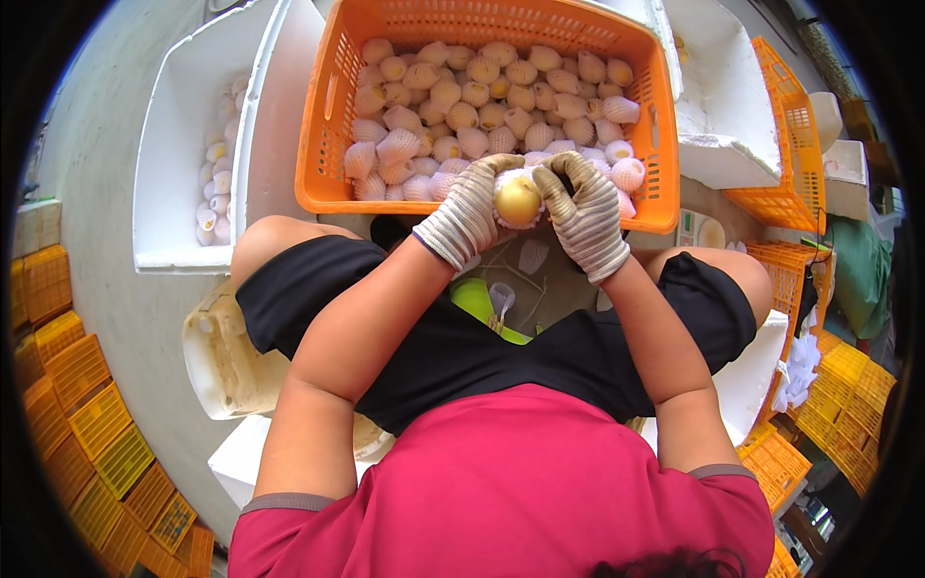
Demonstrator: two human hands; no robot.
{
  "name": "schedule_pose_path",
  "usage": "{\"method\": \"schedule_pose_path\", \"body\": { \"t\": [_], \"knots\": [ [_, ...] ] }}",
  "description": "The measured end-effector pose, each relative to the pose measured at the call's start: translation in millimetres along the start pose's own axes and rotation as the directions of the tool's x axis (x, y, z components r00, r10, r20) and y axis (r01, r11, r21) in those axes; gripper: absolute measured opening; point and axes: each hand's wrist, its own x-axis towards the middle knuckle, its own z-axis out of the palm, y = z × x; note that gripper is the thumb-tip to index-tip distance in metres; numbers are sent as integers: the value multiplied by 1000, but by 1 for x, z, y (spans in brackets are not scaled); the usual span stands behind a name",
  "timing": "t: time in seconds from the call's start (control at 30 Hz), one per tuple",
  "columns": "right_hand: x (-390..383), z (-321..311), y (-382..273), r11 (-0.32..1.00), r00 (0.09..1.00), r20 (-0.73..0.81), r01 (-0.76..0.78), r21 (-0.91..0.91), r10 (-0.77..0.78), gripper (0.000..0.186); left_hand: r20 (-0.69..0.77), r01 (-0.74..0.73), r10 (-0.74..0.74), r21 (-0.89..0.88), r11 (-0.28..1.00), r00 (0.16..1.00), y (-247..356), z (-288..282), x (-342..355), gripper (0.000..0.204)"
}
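Observation:
Between my two gloved hands is a round yellow fruit (518, 201), partly wrapped in a white foam net sleeve. My left hand (466, 204), in a striped knit glove, grips the fruit's left side. On its right side my right hand (584, 212), gloved the same way, has its fingers curled against the sleeve. Both hands are at the near rim of a large orange plastic crate (313, 144). Many net-wrapped fruits (462, 116) are piled inside that crate. The fruit's underside is hidden.
A white foam box (159, 173) with wrapped fruits stands to the left, another foam box (718, 116) to the right. Between my legs are a bright green container (472, 297) and a loose foam sleeve (533, 255). Orange and yellow crates (77, 371) are stacked at both sides.

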Motion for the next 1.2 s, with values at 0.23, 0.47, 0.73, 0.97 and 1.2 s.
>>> {"method": "schedule_pose_path", "body": {
  "t": [0.23,0.47,0.73,0.97,1.2],
  "knots": [
    [3,-7,8,985,996,26,-86,150,83,16,22,-42,44,-117,992,999,1,9,-4,36],
    [6,-13,11,948,987,124,-132,291,99,44,231,-133,177,-194,972,957,6,8,-5,43],
    [10,-11,24,959,992,73,-122,256,106,64,169,-55,14,243,968,986,3,8,-13,58],
    [4,-5,25,913,957,188,-272,304,222,39,77,-158,144,239,958,987,-2,4,-4,55],
    [3,-4,30,884,951,118,-310,350,286,21,17,-106,105,287,952,994,-3,1,1,45]
  ]
}}
